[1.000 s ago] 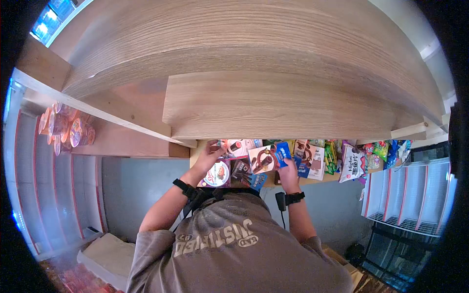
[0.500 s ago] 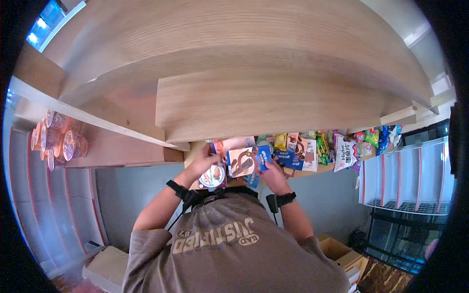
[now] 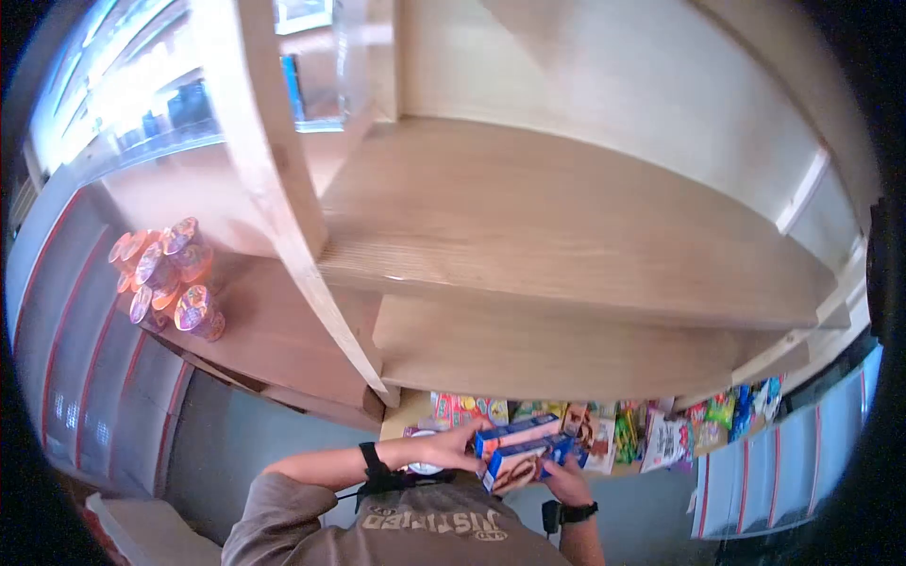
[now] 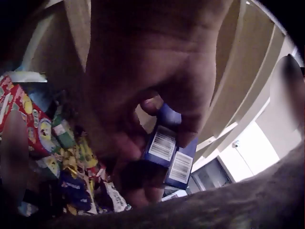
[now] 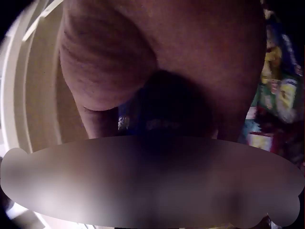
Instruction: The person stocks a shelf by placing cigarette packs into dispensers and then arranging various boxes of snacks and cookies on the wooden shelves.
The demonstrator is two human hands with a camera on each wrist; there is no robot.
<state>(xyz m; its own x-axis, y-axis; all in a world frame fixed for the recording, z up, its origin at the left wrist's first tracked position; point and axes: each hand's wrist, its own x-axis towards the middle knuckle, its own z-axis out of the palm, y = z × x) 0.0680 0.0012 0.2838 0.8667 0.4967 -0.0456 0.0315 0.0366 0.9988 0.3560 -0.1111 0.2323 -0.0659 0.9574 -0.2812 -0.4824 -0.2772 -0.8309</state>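
Observation:
Two blue snack boxes with chocolate pictures are held side by side in front of the person's waist, a rear box (image 3: 517, 432) and a front box (image 3: 519, 466). From the left, the left hand (image 3: 455, 447) grips their ends between thumb and fingers. The right hand (image 3: 568, 482) holds the right end of the front box. In the left wrist view, two barcoded end faces (image 4: 162, 145) show close together under the left thumb. Dark blue packaging (image 5: 162, 107) fills the shaded space within the right hand in the right wrist view.
Behind the hands, a table carries a red patterned pack (image 3: 467, 407), green packets (image 3: 627, 432) and a white snack bag (image 3: 668, 441). Wooden shelves (image 3: 566, 217) rise beyond it. Orange-purple cups (image 3: 198, 311) stand on a brown surface at left. A white wire rack (image 3: 774, 472) is at right.
The right hand has brought its blue box leftward to the left hand, and two boxes are now held together. The head view has tilted up, showing more of the shelves.

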